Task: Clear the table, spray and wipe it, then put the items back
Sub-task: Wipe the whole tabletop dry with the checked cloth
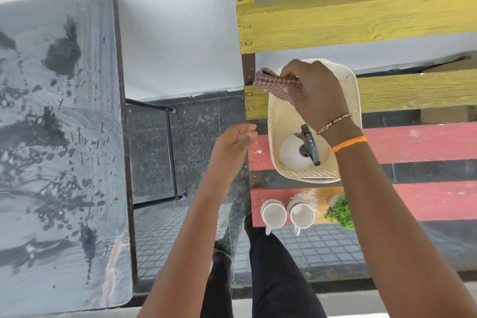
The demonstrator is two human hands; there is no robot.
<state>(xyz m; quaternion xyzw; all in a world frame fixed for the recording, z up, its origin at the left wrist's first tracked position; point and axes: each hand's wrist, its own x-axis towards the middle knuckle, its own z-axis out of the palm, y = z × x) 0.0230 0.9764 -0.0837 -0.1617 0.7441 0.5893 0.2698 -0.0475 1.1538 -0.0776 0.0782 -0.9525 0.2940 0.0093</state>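
The grey table [59,137] fills the left side, its top wet with streaks and droplets. On the slatted bench to the right stands a cream basket [352,85] holding a white spray bottle [293,153] with a grey trigger. My right hand [312,93] is over the basket's far end, shut on a checked red-and-white cloth [276,84]. My left hand [235,142] hovers open between table and bench, holding nothing. Two white cups [273,214] [302,215] and a small green plant [339,213] sit on a red slat near me.
The bench [361,20] has yellow and red wooden slats with gaps between them. A black metal table leg frame [170,152] stands on the dark tiled floor between table and bench. My dark trouser legs show at the bottom.
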